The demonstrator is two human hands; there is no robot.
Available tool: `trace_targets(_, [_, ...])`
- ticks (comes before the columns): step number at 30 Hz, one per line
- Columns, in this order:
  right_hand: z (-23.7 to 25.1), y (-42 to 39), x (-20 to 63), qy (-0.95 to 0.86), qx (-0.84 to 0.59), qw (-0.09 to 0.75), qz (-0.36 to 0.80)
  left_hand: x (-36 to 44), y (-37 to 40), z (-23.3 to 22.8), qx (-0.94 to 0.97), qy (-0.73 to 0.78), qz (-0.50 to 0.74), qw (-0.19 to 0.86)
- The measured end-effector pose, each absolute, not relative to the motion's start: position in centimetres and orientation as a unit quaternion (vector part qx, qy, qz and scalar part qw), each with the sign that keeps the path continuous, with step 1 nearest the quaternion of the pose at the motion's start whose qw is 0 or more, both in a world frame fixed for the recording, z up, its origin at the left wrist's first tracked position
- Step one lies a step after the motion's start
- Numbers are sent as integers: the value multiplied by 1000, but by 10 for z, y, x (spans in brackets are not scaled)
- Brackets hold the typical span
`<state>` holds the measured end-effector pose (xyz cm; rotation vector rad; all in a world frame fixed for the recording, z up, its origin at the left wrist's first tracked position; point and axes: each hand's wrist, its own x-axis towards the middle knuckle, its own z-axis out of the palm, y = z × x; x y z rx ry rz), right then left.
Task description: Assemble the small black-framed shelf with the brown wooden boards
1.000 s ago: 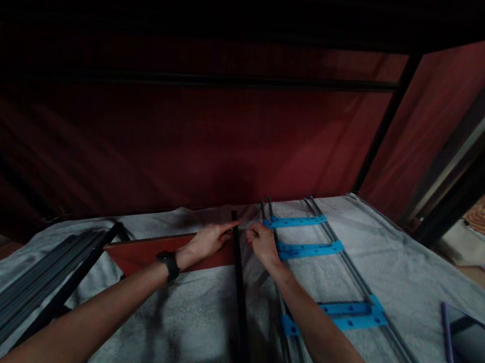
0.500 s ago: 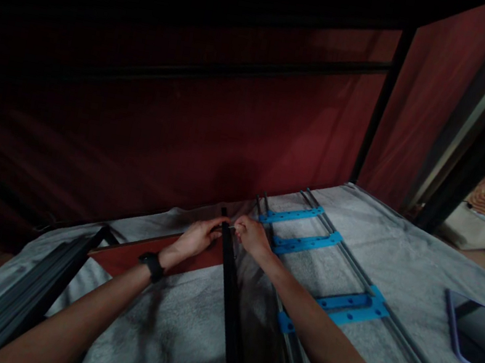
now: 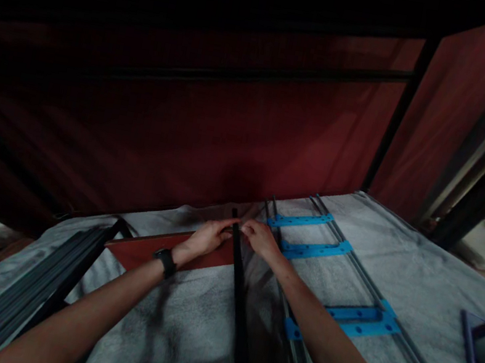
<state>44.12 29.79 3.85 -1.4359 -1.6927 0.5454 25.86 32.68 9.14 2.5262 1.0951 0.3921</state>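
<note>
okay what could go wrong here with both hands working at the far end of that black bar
Both the left hand and right hand pinch at the far tip of the long black metal bar in dim light, so fingertips could get nipped. The right forearm lies over the thin grey rods with blue plastic brackets and might nudge them.

I see a dark red fabric wall across the upper frame, with black bars on it. The cloth below is plain grey. At centre a black rod runs down. On the right the bright blue connectors sit on grey rods. A red-brown panel lies at centre left. My left wrist has a black watch.
</note>
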Motion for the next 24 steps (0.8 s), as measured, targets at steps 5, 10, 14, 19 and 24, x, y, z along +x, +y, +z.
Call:
trace_targets(5, [34, 300, 440, -677, -582, 411, 184, 255, 331, 85, 894, 374, 155, 192])
trace_targets(10, [31, 299, 439, -707, -581, 382, 130, 253, 338, 78, 889, 358, 176, 227])
trace_targets(14, [28, 297, 436, -712, -568, 395, 123, 254, 342, 76, 885, 354, 180, 242])
trace_targets(19, [33, 299, 435, -695, -599, 373, 140, 254, 343, 76, 888, 359, 172, 231])
trace_targets(24, [36, 306, 432, -674, -651, 325, 124, 254, 342, 77, 892, 359, 169, 218])
